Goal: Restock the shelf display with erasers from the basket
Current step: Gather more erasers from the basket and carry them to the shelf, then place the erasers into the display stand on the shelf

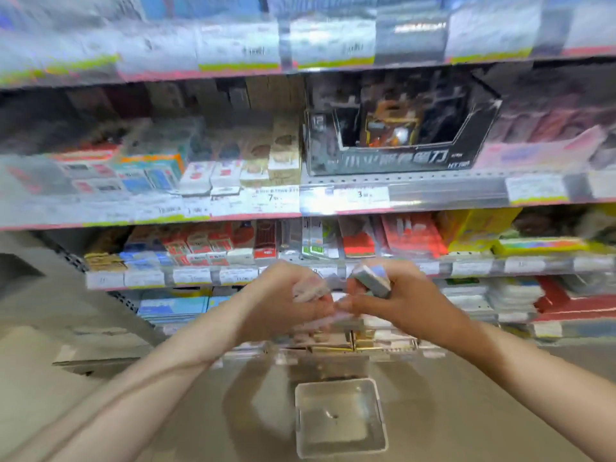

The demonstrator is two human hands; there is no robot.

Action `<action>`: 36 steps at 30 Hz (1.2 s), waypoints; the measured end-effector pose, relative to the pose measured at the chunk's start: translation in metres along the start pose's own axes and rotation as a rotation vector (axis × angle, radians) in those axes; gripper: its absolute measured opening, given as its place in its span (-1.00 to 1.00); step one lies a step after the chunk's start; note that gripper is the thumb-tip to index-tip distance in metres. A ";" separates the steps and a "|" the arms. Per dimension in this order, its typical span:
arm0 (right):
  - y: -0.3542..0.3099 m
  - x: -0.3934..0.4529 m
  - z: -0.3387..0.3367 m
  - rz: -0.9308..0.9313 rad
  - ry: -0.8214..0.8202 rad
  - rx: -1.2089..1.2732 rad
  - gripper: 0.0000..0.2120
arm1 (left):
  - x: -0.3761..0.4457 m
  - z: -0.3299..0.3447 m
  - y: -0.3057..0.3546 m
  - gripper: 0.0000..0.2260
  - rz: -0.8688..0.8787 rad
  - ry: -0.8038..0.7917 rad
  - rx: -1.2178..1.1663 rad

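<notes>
1. Left hand [283,295] grips blurred erasers [308,288]; right hand [396,298] grips an eraser [371,278].
2. Basket [340,418], at six o'clock, looks empty.
3. Risk: full hands could drop erasers while shelving.

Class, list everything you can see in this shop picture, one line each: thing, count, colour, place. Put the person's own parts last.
Eraser packs: at least two, pale grey and pinkish, blurred, one in each hand.
Basket: one, clear plastic, on the floor below the hands; looks empty.
Black display box: one, white lettering, middle shelf right of centre.
Stationery packs: many, red, blue and white, too blurred to count, lower shelf.
Price tags: several, white, along the shelf edges.
Left hand: grips a pale pack, in front of the lower shelves.
Right hand: grips a grey pack, beside the left hand.
</notes>
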State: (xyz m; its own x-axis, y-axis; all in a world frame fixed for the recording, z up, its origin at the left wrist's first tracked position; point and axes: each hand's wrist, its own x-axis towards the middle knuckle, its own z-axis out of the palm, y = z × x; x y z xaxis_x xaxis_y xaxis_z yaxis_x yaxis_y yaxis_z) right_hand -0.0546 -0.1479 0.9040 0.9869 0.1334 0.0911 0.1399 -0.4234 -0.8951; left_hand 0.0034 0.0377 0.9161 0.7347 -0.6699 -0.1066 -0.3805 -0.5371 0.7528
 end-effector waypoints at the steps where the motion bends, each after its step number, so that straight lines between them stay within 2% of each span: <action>1: -0.019 0.001 -0.009 -0.010 0.056 0.026 -0.82 | -0.003 -0.012 0.014 -0.74 -0.005 0.037 0.006; 8: -0.102 0.011 -0.038 -0.140 0.334 0.213 -0.81 | -0.009 -0.055 0.082 -0.77 0.097 0.298 -0.218; 12: -0.121 0.027 -0.059 -0.228 0.447 0.107 -0.77 | 0.003 -0.069 0.116 -0.77 0.183 0.376 -0.233; 16: -0.139 0.039 -0.097 -0.295 0.464 0.013 -0.78 | 0.021 -0.087 0.140 -0.80 0.252 0.422 -0.204; 20: -0.150 0.048 -0.141 -0.350 0.377 -0.062 -0.79 | 0.037 -0.109 0.150 -0.88 0.338 0.507 0.067; 23: -0.156 0.058 -0.172 -0.380 0.277 -0.119 -0.80 | 0.048 -0.128 0.158 -0.86 0.386 0.544 0.405; 26: -0.159 0.075 -0.195 -0.434 0.259 -0.197 -0.78 | 0.063 -0.146 0.165 -0.82 0.357 0.597 0.811; 28: -0.162 0.089 -0.204 -0.472 0.284 -0.239 -0.74 | 0.072 -0.155 0.170 -0.72 0.308 0.616 0.977; 30: -0.164 0.104 -0.210 -0.503 0.321 -0.273 -0.78 | 0.080 -0.164 0.171 -0.65 0.288 0.617 1.089; 34: -0.169 0.133 -0.215 -0.533 0.365 -0.297 -0.81 | 0.095 -0.186 0.172 -0.70 0.322 0.643 1.219; 36: -0.172 0.148 -0.216 -0.534 0.413 -0.384 -0.83 | 0.102 -0.197 0.173 -0.69 0.333 0.625 1.278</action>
State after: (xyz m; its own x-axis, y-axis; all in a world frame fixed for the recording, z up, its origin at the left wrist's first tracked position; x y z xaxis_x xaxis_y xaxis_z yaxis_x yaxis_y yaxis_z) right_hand 0.0846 -0.2494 1.1655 0.7174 0.0936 0.6903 0.5488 -0.6863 -0.4773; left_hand 0.1225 -0.0225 1.1633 0.5071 -0.7035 0.4979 -0.5622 -0.7079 -0.4276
